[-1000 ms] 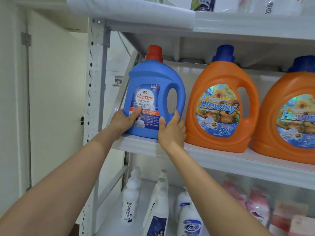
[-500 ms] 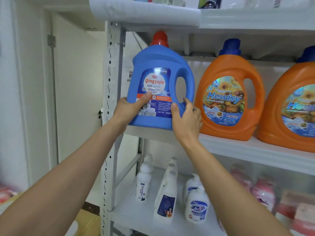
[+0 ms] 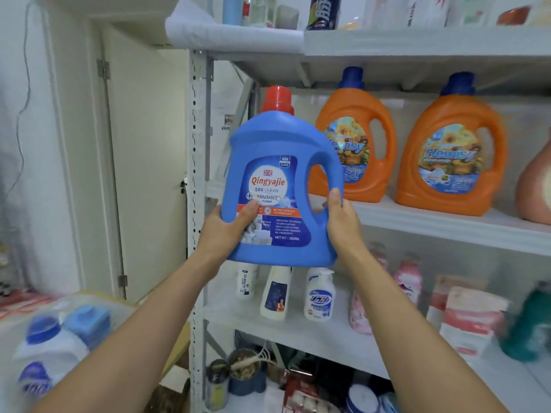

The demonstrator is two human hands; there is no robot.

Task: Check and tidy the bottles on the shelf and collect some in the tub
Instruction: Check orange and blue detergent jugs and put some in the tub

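Observation:
A big blue detergent jug [image 3: 277,162] with a red cap is held upright in the air in front of the shelf. My left hand [image 3: 229,226] grips its lower left corner, thumb across the label. My right hand [image 3: 343,222] grips its lower right side below the handle. Two orange jugs [image 3: 356,150] [image 3: 453,162] with blue caps stand on the middle shelf board [image 3: 447,226]. A clear tub [image 3: 89,299] at the lower left holds blurred bottles with blue caps.
The white shelf post [image 3: 196,174] rises just left of the jug. Small white pump bottles [image 3: 319,293] and pink packs [image 3: 408,278] stand on the lower shelf. Jars and cans crowd the bottom level. A pink bottle [image 3: 536,186] shows at the right edge. A white door stands at left.
The blue jug has come off the middle shelf and moved out toward me in both hands. The view has dropped back, so the tub at lower left now shows.

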